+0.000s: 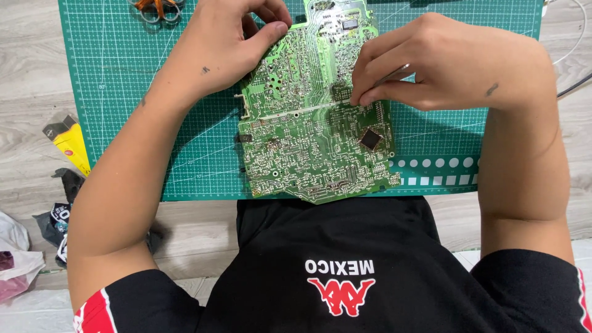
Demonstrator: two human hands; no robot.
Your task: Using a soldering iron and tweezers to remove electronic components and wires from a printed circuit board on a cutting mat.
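We steady the green circuit board [311,120] on the green cutting mat [117,80] with the left hand [225,46] gripping its far-left edge, while the right hand [431,61] pinches a thin metal tool [394,75] at mid-board; work appears under way, components still mounted.
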